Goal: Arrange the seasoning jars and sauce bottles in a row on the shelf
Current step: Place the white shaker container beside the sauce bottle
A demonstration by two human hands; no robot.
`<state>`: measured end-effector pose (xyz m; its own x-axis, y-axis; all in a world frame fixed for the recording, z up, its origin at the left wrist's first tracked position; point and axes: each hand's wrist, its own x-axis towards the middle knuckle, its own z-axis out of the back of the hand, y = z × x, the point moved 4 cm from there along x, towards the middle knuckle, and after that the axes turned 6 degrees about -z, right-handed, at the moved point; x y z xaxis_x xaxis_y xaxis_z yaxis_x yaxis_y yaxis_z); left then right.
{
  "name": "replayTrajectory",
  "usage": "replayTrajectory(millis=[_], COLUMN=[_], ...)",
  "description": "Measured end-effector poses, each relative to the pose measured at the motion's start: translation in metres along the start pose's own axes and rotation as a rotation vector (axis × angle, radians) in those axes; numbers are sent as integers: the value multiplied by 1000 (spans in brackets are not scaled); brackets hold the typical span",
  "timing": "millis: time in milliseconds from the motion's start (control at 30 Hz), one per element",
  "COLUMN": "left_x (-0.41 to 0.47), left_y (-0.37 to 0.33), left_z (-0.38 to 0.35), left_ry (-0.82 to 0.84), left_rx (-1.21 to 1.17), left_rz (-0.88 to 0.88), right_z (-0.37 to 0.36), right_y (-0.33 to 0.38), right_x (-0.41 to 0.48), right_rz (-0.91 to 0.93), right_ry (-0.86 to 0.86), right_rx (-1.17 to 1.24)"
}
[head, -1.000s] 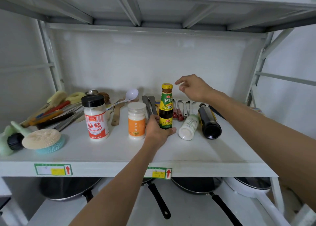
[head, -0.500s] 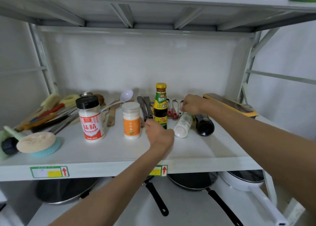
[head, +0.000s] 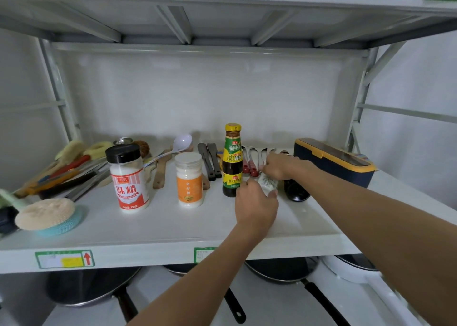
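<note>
On the white shelf [head: 160, 229] stand a black-lidded jar with a red label [head: 128, 177], a white jar with an orange label [head: 189, 180] and a dark sauce bottle with a yellow cap [head: 232, 160], upright in a row. Right of them a small white bottle [head: 268, 183] lies on its side. My right hand [head: 279, 166] grips its far end and my left hand [head: 256, 206] holds its near end. Behind it lies a dark bottle [head: 295, 189], partly hidden by my right arm.
Brushes, a sponge scrubber [head: 45, 214] and handled tools crowd the shelf's left end. Spoons, spatulas and a white ladle [head: 183, 141] lie at the back. A navy and yellow box [head: 333, 162] sits at the right. Pans [head: 91, 288] rest on the lower shelf.
My left hand has let go of the sauce bottle and moved right onto the small white bottle. My right hand came down from above the bottles and took hold of the white bottle.
</note>
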<state>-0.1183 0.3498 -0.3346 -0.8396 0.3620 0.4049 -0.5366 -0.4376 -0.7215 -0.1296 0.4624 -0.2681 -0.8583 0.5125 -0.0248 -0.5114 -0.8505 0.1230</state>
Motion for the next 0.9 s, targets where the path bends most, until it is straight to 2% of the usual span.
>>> replayTrajectory(millis=[133, 367, 600, 733, 900], left_x=[2, -1, -4, -6, -7], left_y=[4, 6, 12, 14, 15], left_z=[0, 6, 10, 10, 10], left_ry=[-27, -41, -23, -19, -19], left_rx=[-6, -63, -101, -101, -88], left_rz=[8, 12, 39, 56, 62], right_z=[2, 31, 51, 50, 46], right_y=[-3, 4, 19, 18, 24], right_x=[3, -4, -37, -46, -53], right_rz=[-20, -6, 112, 178, 239], right_ry=[-28, -177, -240, -283, -258], right_rx=[77, 247, 157, 191, 177])
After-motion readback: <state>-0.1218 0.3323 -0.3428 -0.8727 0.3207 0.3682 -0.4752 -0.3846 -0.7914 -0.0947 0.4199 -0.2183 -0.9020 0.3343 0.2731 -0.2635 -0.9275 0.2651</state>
